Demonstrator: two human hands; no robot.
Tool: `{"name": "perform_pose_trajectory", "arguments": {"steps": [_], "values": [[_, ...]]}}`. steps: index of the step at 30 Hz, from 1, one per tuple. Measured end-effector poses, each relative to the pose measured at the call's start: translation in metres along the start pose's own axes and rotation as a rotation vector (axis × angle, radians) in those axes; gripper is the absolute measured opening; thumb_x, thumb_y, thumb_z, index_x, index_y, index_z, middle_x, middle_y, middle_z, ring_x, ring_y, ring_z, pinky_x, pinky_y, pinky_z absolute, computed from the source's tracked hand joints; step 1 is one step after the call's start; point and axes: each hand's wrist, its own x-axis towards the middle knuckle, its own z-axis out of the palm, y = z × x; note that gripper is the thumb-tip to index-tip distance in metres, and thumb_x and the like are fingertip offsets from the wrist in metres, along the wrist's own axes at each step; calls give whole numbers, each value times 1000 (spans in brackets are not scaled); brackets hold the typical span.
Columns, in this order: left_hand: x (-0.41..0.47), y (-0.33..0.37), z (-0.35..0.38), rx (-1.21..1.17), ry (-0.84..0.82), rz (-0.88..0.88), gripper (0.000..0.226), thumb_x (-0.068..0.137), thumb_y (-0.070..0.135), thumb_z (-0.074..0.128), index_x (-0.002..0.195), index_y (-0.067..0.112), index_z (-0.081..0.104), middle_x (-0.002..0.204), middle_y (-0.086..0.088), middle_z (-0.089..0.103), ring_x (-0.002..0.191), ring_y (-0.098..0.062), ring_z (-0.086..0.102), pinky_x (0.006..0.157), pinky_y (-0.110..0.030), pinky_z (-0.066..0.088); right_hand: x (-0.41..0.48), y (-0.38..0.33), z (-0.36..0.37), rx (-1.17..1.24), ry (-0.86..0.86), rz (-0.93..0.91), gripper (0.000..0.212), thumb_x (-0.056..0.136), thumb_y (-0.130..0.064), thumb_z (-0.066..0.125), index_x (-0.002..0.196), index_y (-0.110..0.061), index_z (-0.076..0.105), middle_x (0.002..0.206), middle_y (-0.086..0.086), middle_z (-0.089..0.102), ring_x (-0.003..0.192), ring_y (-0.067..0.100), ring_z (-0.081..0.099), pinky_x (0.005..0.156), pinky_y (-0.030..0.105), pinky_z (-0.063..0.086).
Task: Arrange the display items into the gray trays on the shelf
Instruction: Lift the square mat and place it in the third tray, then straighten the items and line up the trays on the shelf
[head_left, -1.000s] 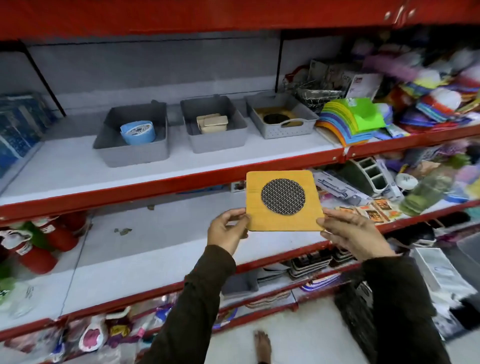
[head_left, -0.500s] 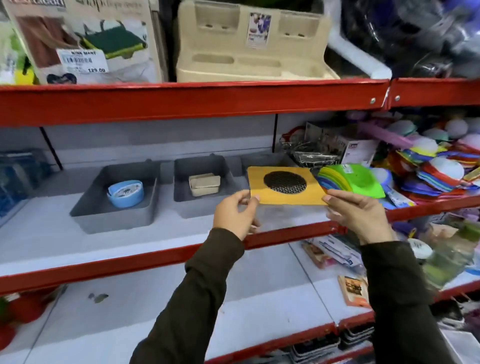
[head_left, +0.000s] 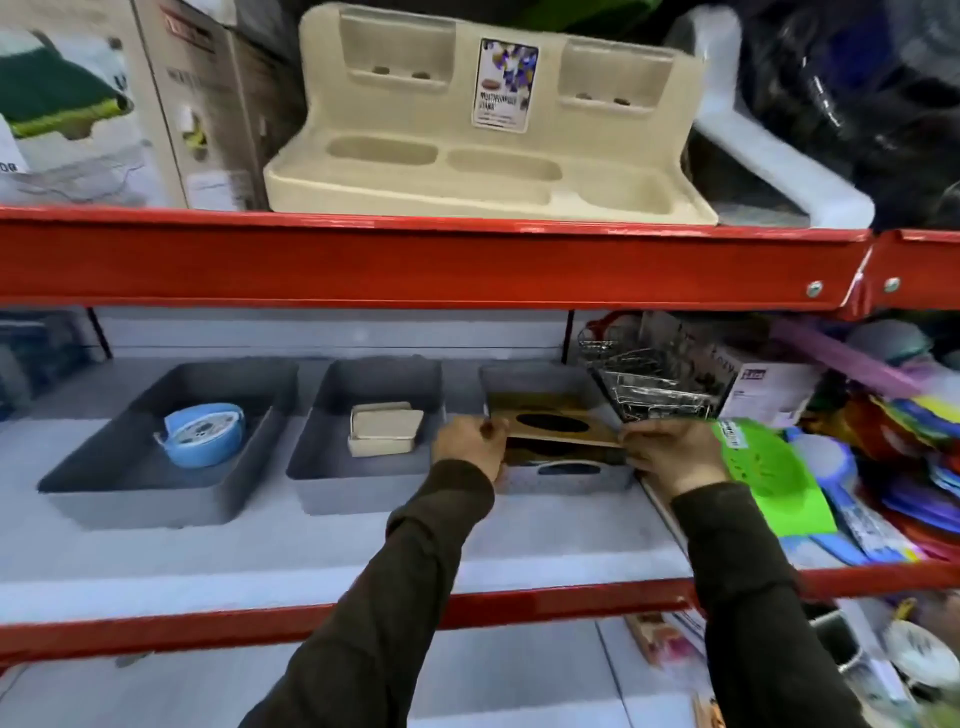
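Three gray trays stand in a row on the white shelf. The left tray (head_left: 130, 488) holds a blue round item (head_left: 203, 434). Beige flat pieces (head_left: 385, 430) lie in the middle tray (head_left: 332, 483). Over the right tray (head_left: 571, 483) I hold a yellow square mat with a black mesh circle (head_left: 556, 427), nearly flat and just above another mat of the same kind lying inside. My left hand (head_left: 470, 441) grips the mat's left edge. My right hand (head_left: 670, 449) grips its right edge.
A red shelf beam (head_left: 415, 265) runs overhead, carrying a beige plastic stand (head_left: 488, 135) and boxes. Wire racks (head_left: 654, 389) and a white box sit right behind the right tray. Green and coloured plastic items (head_left: 769, 478) crowd the shelf's right side.
Both hands carried the yellow mat up from below the shelf and forward over the right tray, tilting it from upright to nearly flat. The view rose with it.
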Motion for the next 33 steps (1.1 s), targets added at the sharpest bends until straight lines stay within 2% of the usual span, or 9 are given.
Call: {"name": "perform_pose_trajectory", "arguments": {"steps": [3, 6, 10, 17, 19, 21, 25, 29, 33], "values": [[9, 3, 6, 177, 42, 28, 41, 93, 44, 51, 95, 7, 70, 93, -18, 74, 84, -35, 71, 82, -42, 60, 12, 5, 6, -170, 56, -69, 28, 72, 5, 67, 58, -19, 74, 73, 19, 73, 57, 17, 60, 62, 28, 54], [13, 9, 9, 398, 108, 95, 41, 94, 42, 51, 104, 7, 71, 100, -16, 73, 93, -34, 69, 83, -36, 56, 17, 4, 9, -297, 64, -130, 13, 73, 2, 68, 78, -5, 78, 78, 15, 74, 54, -2, 61, 60, 6, 48], [15, 11, 12, 541, 89, 123, 37, 93, 40, 54, 105, 9, 71, 100, -14, 73, 91, -30, 69, 80, -33, 55, 19, -2, 11, -414, 39, -161, 16, 75, 1, 68, 88, -3, 77, 89, 16, 77, 77, 16, 66, 85, 26, 53], [5, 13, 7, 651, 125, 263, 34, 97, 39, 46, 102, 13, 68, 99, -11, 70, 91, -27, 67, 72, -28, 49, 4, -12, 23, -560, -122, -269, 24, 80, -2, 65, 101, -8, 75, 101, 13, 76, 95, 24, 70, 93, 28, 51], [5, 13, -2, 704, 168, 383, 33, 96, 41, 45, 111, 20, 65, 106, -8, 68, 98, -28, 65, 79, -31, 53, -4, -21, 30, -540, -175, -336, 24, 87, -10, 63, 110, -9, 70, 107, 11, 74, 98, 20, 68, 91, 24, 48], [8, 12, -15, 721, 153, 465, 33, 95, 40, 46, 119, 23, 61, 118, -6, 63, 108, -28, 61, 90, -39, 54, -11, -32, 44, -557, -197, -410, 28, 92, -18, 58, 117, -10, 66, 114, 11, 71, 106, 25, 65, 96, 32, 49], [18, 1, -54, 839, 72, 567, 46, 94, 40, 45, 137, 25, 46, 144, -2, 48, 132, -26, 46, 114, -45, 35, -20, -47, 78, -625, -238, -425, 35, 95, -31, 52, 124, -14, 59, 116, 12, 69, 105, 29, 65, 92, 41, 52], [21, -16, -103, 900, 40, 505, 50, 94, 40, 45, 141, 26, 40, 151, -2, 40, 142, -26, 34, 121, -49, 18, -33, -58, 124, -652, -268, -435, 28, 94, -33, 50, 117, -21, 58, 104, 5, 70, 89, 20, 65, 85, 33, 51], [20, -33, -163, 899, 49, 429, 51, 94, 39, 48, 142, 23, 39, 152, -4, 37, 143, -25, 32, 123, -48, 16, -54, -71, 182, -636, -335, -521, 41, 93, -31, 52, 132, -19, 50, 122, 7, 64, 111, 23, 61, 97, 31, 45]]}}
